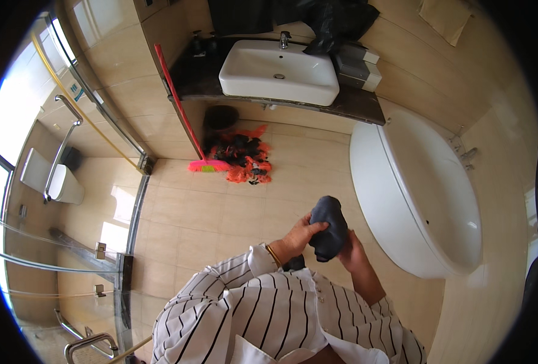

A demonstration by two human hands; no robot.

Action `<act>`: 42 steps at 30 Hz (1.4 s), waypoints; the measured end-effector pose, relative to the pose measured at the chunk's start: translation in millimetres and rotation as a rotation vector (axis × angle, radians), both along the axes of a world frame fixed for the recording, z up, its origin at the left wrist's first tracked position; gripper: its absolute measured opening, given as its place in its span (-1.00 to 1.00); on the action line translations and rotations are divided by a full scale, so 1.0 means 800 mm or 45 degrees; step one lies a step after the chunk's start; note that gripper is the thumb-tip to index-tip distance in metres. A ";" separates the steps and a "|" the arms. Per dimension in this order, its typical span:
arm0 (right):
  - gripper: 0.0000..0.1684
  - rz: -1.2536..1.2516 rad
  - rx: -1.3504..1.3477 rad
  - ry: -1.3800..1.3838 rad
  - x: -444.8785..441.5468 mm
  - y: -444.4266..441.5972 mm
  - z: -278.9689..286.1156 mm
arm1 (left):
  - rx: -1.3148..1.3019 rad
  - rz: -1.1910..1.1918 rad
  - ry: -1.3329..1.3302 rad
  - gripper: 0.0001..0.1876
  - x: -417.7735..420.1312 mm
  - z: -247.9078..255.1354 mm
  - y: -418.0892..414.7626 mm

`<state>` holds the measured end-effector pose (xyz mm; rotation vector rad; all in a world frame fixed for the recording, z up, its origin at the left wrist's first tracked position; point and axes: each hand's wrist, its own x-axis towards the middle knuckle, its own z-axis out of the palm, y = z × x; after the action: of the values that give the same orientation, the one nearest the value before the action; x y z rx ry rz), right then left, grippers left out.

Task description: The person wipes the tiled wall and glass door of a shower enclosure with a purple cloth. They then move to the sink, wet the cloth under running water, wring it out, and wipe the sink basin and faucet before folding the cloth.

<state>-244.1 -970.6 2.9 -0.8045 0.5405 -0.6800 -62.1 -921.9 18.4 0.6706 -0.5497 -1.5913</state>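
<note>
Both hands are on a folded or bunched dark grey cloth (329, 227), held in front of my striped shirt and above the tiled floor. My left hand (300, 236) grips its left side, with the thumb lying across the front of the cloth. On the right side, my right hand (351, 252) holds the cloth from beside and underneath; its fingers are partly hidden behind it. A gold-coloured bracelet circles my left wrist.
Ahead, a white basin (280, 73) stands on a dark stone counter (360, 107). Below it lie black and red plastic bags (246, 152), beside a pink broom (207, 165) and a dark bucket (221, 117). A white bathtub (382, 191) is at right; glass partitions and a toilet (66, 184) are at left.
</note>
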 end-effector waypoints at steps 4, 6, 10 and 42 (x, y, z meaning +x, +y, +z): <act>-0.55 -0.109 -0.119 0.065 0.070 -0.114 0.017 | -0.023 0.097 -0.063 -0.60 0.052 0.033 -0.077; -0.56 -0.056 -0.274 0.071 0.108 -0.164 0.039 | -0.018 0.178 -0.085 -0.60 0.084 0.046 -0.112; -0.58 0.043 -0.329 0.060 0.179 -0.254 0.088 | 0.094 0.433 -0.023 -0.60 0.140 0.060 -0.181; -0.25 -0.212 -1.485 0.795 0.556 -0.851 0.072 | 0.529 0.802 0.101 -0.53 0.462 0.072 -0.706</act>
<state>200.5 -1651.2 60.8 -2.1250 0.7681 -0.8914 307.4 -1486.6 76.4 0.9722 0.0698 -1.1253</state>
